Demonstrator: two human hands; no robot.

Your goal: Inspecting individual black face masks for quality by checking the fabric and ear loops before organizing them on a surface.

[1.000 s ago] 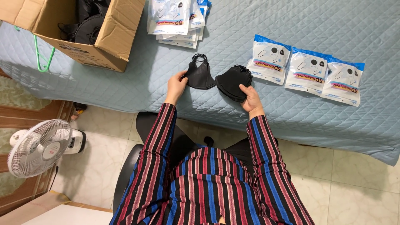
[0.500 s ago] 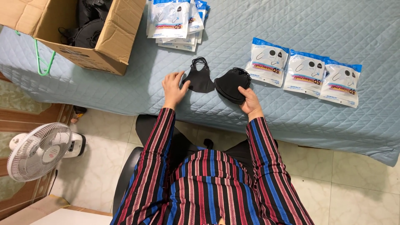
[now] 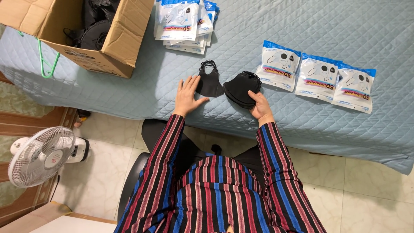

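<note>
A single black face mask [image 3: 209,80] lies on the pale blue quilted surface [image 3: 302,30]. My left hand [image 3: 187,95] rests flat beside it with fingers spread, its fingertips touching the mask's left edge. To the right, a small stack of black masks [image 3: 240,88] sits on the quilt, and my right hand [image 3: 260,105] grips its lower right edge, thumb on top.
Three sealed white-and-blue mask packets [image 3: 317,77] lie in a row to the right. A pile of similar packets [image 3: 185,23] sits at the back. An open cardboard box [image 3: 118,41] with black masks stands at the left, a green hanger beside it. A fan [image 3: 41,155] stands on the floor.
My left hand let go of the single mask and flattened beside it. The mask now lies on the quilt. My right hand stays on the stack.
</note>
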